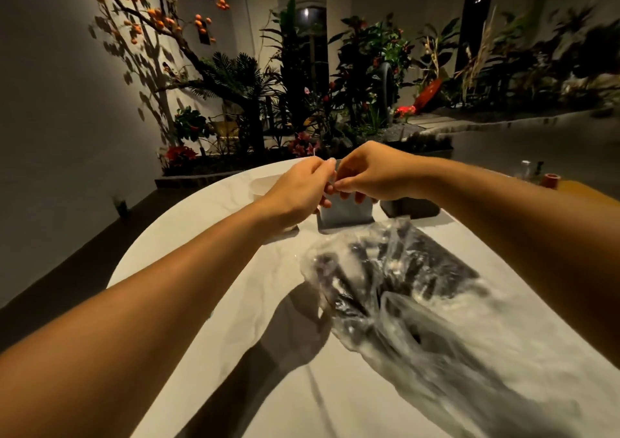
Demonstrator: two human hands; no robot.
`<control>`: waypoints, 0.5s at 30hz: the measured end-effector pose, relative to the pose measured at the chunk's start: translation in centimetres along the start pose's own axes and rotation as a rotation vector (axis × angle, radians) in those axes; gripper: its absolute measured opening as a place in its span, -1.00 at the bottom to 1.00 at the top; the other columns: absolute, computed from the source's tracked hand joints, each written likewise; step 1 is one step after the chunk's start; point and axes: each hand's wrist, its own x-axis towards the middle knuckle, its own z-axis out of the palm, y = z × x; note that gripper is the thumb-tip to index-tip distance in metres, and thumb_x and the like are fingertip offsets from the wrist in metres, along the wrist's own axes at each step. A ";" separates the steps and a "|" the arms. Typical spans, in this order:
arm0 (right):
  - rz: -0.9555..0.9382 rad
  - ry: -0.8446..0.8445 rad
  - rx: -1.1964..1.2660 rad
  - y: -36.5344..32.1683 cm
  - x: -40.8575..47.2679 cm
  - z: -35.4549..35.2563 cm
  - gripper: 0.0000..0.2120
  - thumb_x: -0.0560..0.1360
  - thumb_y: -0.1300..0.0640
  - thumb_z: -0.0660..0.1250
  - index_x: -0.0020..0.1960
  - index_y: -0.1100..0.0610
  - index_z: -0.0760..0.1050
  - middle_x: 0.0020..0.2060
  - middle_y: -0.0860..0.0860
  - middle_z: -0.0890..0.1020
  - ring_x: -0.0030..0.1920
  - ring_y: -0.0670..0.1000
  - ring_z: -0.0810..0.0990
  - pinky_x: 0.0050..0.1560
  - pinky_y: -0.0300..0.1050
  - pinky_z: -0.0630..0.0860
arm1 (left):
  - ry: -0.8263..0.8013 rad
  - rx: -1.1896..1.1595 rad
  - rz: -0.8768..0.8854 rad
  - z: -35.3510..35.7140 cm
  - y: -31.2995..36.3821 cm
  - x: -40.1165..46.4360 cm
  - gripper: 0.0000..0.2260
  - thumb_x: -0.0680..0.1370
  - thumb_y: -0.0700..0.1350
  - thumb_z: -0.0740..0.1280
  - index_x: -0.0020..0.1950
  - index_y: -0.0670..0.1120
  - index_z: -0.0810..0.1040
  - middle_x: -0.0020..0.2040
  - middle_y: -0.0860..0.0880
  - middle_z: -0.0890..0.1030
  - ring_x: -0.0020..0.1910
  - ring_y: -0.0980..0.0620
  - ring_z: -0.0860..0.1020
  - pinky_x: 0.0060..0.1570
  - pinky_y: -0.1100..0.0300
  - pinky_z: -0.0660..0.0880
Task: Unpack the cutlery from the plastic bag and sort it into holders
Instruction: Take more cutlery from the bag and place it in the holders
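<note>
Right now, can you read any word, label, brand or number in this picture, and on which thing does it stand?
No readable text anywhere.
Plastic bag: no print visible; blurred.
Grey holder: plain side, no label.
Dark holder: no label visible.
Small pale item pinched between left hand and right hand: too small to tell.

Both hands (339, 182) pinch a small pale item above a grey holder (345, 213).

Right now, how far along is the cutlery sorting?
Early to midway, as far as I can tell. The plastic bag lies open on the white table with dark pieces still inside. Both hands, the left hand and the right hand, pinch a small pale item above the grey holder. A darker holder waits beside it; what they already contain is hidden.
</note>
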 end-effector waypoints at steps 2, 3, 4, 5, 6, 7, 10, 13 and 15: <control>0.021 -0.024 -0.002 0.3 -2.1 -0.7 -0.87 0.56 0.03 0.37 0.01 0.06 0.64 -0.15 -0.01 0.70 -0.21 -0.07 0.66 -0.30 -0.24 0.54 | -0.030 0.005 0.007 1.0 1.2 -1.1 -0.68 0.72 0.00 0.05 0.15 -0.17 0.50 0.01 -0.16 0.62 -0.11 -0.07 0.60 -0.15 0.09 0.50; 0.033 -0.046 -0.006 0.4 -3.4 -0.9 -0.86 0.57 0.03 0.37 0.02 0.08 0.65 -0.15 0.00 0.70 -0.22 -0.07 0.66 -0.30 -0.22 0.55 | -0.044 0.014 0.007 1.6 1.8 -1.7 -0.73 0.71 -0.05 0.07 0.14 -0.17 0.50 0.01 -0.17 0.62 -0.11 -0.07 0.60 -0.15 0.08 0.50; 0.051 -0.075 -0.005 0.6 -4.4 -1.1 -0.84 0.57 0.05 0.36 0.04 0.10 0.64 -0.15 0.02 0.70 -0.22 -0.06 0.67 -0.30 -0.22 0.56 | -0.060 0.031 0.007 2.0 2.3 -2.3 -0.77 0.69 -0.11 0.10 0.14 -0.16 0.51 0.00 -0.15 0.62 -0.11 -0.06 0.60 -0.14 0.08 0.51; 0.078 -0.104 0.002 1.0 -5.7 -1.4 -0.84 0.58 0.07 0.36 0.05 0.13 0.64 -0.14 0.05 0.70 -0.22 -0.03 0.69 -0.29 -0.21 0.57 | -0.092 0.056 0.010 2.7 2.9 -3.1 -0.81 0.67 -0.15 0.14 0.15 -0.16 0.52 -0.02 -0.13 0.62 -0.11 -0.04 0.59 -0.13 0.09 0.52; 0.109 -0.141 0.018 1.2 -6.8 -1.6 -0.84 0.59 0.10 0.35 0.06 0.16 0.63 -0.14 0.08 0.71 -0.20 0.00 0.70 -0.26 -0.19 0.59 | -0.145 0.086 0.013 3.2 3.5 -3.8 -0.83 0.65 -0.16 0.19 0.15 -0.15 0.53 -0.02 -0.11 0.62 -0.09 -0.01 0.59 -0.11 0.11 0.53; 0.143 -0.184 0.039 1.5 -7.7 -1.8 -0.85 0.59 0.15 0.33 0.07 0.21 0.62 -0.14 0.11 0.71 -0.19 0.04 0.71 -0.24 -0.17 0.61 | -0.228 0.129 0.017 3.8 3.9 -4.5 -0.84 0.64 -0.15 0.23 0.17 -0.14 0.53 0.01 -0.09 0.62 -0.06 0.02 0.58 -0.09 0.15 0.52; 0.243 -0.317 0.068 2.2 -11.0 -2.0 -0.85 0.59 0.24 0.31 0.06 0.30 0.60 -0.14 0.18 0.72 -0.15 0.10 0.73 -0.17 -0.12 0.65 | -0.494 0.274 -0.003 5.9 4.9 -6.7 -0.75 0.58 -0.09 0.38 0.23 -0.10 0.51 0.13 -0.05 0.60 0.07 0.05 0.58 0.03 0.22 0.53; 0.344 -0.506 0.059 2.4 -13.5 -1.3 -0.81 0.62 0.26 0.24 0.09 0.32 0.60 -0.09 0.19 0.72 -0.10 0.10 0.73 -0.11 -0.11 0.66 | -0.553 0.415 -0.021 8.2 4.6 -8.1 -0.66 0.51 -0.04 0.50 0.23 -0.01 0.49 0.21 -0.02 0.58 0.13 0.01 0.57 0.10 0.17 0.54; 0.389 -0.575 0.023 2.9 -14.5 -0.2 -0.79 0.63 0.31 0.20 0.14 0.31 0.59 -0.06 0.16 0.71 -0.10 0.06 0.73 -0.12 -0.17 0.65 | -0.476 0.538 0.009 9.7 3.8 -8.6 -0.62 0.50 -0.06 0.51 0.27 0.00 0.49 0.18 0.00 0.57 0.10 0.01 0.55 0.02 0.18 0.52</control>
